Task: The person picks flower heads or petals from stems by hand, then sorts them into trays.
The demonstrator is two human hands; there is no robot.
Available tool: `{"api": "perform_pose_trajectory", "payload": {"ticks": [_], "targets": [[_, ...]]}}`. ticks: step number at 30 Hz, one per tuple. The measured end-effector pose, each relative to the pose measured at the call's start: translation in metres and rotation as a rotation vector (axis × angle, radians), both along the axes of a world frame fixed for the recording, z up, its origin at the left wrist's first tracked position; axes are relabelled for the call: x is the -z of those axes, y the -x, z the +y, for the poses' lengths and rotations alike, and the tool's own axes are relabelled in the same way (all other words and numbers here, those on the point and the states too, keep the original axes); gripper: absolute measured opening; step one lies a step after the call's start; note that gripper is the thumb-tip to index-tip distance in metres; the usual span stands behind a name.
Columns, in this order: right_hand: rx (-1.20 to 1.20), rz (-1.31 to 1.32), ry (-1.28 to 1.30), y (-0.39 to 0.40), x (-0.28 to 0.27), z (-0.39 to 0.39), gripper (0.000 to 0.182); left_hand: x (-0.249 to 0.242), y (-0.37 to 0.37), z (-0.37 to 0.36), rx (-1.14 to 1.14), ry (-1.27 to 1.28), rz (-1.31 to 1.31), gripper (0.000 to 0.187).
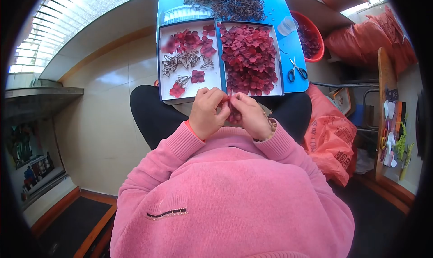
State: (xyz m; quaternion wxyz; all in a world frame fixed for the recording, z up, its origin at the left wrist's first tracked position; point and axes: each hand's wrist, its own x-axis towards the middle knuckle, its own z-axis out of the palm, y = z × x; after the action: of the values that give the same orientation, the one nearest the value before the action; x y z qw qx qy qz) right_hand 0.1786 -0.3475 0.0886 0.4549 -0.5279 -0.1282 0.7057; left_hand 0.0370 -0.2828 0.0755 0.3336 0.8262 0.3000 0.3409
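Note:
My left hand (206, 111) and my right hand (253, 118) meet at the near edge of two shallow boxes, fingertips pinched together on a dark red artificial flower (234, 115). Part of the flower hides behind the fingers. The left box (169, 83) holds loose red petal pieces (187, 40), brown branched stems (181, 59), a single red blossom (198, 76) and another red blossom (177, 90) by a stem. Heaped in the right box (280, 80) are many dark red blossoms (250, 55).
Both boxes rest on a blue table (295, 44). A pile of brown stems (225, 3) lies at its far side. Scissors (297, 71) and a clear cup (287, 26) are at the right. Beyond stand a red basin (318, 37) and red sacks (331, 136).

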Motion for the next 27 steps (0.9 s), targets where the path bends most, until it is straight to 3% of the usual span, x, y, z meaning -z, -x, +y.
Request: {"api": "perform_pose_trajectory", "payload": {"ticks": [3, 6, 12, 18, 19, 22, 27], "targets": [[-0.056, 0.212, -0.065, -0.007, 0.002, 0.003, 0.021, -0.001, 0.001, 0.005, 0.052, -0.193, 0.033, 0.013], [-0.034, 0.246, -0.08, -0.003, 0.005, 0.001, 0.021, -0.006, 0.004, 0.007, 0.088, -0.344, 0.148, 0.015], [0.074, 0.133, -0.049, 0.003, 0.006, 0.0, 0.012, -0.015, 0.008, 0.006, 0.152, -0.341, 0.166, 0.014], [0.093, 0.101, -0.277, 0.007, 0.004, -0.003, 0.009, -0.004, 0.015, -0.011, 0.016, 0.243, -0.16, 0.01], [0.094, 0.101, -0.261, 0.007, 0.001, -0.003, 0.009, 0.0, 0.016, -0.014, 0.005, 0.47, -0.211, 0.009], [0.097, 0.095, -0.224, 0.009, -0.01, -0.003, 0.01, -0.005, 0.017, -0.019, -0.012, 0.8, -0.385, 0.011], [0.126, 0.062, -0.224, 0.013, -0.016, -0.005, 0.01, -0.011, 0.018, -0.015, 0.072, 1.032, -0.501, 0.012]]}}
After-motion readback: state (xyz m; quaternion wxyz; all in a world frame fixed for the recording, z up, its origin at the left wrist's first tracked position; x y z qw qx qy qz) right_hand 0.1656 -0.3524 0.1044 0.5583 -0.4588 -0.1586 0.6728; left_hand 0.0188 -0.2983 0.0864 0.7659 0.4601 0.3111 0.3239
